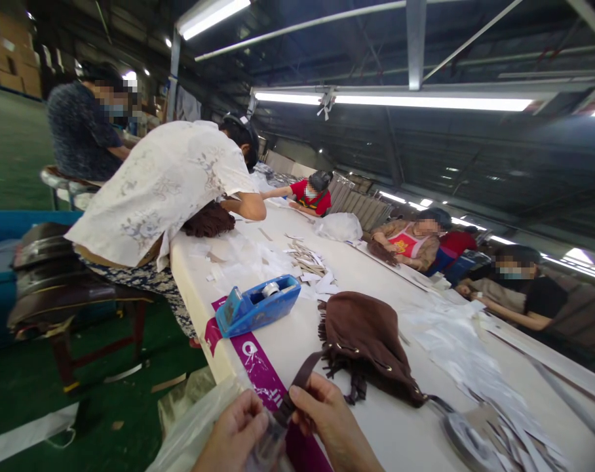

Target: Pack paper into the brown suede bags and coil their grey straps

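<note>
At the bottom of the head view, my right hand [329, 416] pinches a dark brown strap [306, 368] between thumb and fingers. My left hand [238, 429] is closed beside it, close to the strap's end and some clear plastic [270, 446]. What its fingertips grip is not plain. The strap rises toward a brown fringed drawstring bag [364, 328], which lies on the table with metal eyelets along its gathered edge. A purple strip with white print [258, 367] runs under my hands.
A blue tape dispenser [258, 308] stands on the white table [376, 432]. Paper scraps [310, 262], plastic sheets [449, 347] and a coiled roll [462, 439] lie about. A person in a white patterned top [164, 183] leans over the left edge; several co-workers sit farther off.
</note>
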Tool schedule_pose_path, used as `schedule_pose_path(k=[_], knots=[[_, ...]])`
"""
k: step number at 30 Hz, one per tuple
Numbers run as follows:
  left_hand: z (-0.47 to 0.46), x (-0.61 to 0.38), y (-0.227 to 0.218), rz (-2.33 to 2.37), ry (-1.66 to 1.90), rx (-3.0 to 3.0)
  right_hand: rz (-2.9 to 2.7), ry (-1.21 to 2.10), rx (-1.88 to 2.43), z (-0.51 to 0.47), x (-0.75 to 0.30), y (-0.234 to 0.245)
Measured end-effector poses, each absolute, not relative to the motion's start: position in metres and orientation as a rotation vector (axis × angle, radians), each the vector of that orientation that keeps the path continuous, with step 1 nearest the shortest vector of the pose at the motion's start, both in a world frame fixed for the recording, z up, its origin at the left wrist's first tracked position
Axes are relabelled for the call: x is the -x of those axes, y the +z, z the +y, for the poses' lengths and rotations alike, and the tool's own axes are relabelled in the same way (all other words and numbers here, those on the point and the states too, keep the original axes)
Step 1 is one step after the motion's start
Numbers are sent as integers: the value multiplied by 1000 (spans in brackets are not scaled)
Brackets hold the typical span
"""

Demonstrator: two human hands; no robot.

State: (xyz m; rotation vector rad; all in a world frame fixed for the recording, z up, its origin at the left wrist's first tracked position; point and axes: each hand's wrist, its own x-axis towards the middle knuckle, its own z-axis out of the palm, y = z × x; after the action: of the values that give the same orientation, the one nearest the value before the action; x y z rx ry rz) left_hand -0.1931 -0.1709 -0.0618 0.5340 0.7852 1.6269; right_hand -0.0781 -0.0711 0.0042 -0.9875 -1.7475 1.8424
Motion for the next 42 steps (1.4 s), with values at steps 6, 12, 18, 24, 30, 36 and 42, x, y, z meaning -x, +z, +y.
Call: schedule_pose_path(k=[6, 12, 18, 24, 30, 36, 42], knots=[[-163, 190, -53, 803, 1584, -386, -1764, 1764, 1035, -68, 77, 8], [-156, 195, -34, 887, 1621, -372, -1852, 1685, 975, -65, 76, 13], [-137, 185, -35, 963, 1625, -296, -1774, 1688, 985, -65, 70, 18], [-133, 177, -26, 995, 1572, -326, -1752, 1747, 1046, -64, 55, 20], [-132, 174, -19, 912, 1561, -289, -1647, 1842, 1000, -69, 43, 14], [-124, 172, -45, 944, 1568, -377, -1552, 1839, 1139, -73, 38, 1], [-127, 170, -34, 1072, 1552, -522, -1703, 1632, 1171, -74, 38, -2]])
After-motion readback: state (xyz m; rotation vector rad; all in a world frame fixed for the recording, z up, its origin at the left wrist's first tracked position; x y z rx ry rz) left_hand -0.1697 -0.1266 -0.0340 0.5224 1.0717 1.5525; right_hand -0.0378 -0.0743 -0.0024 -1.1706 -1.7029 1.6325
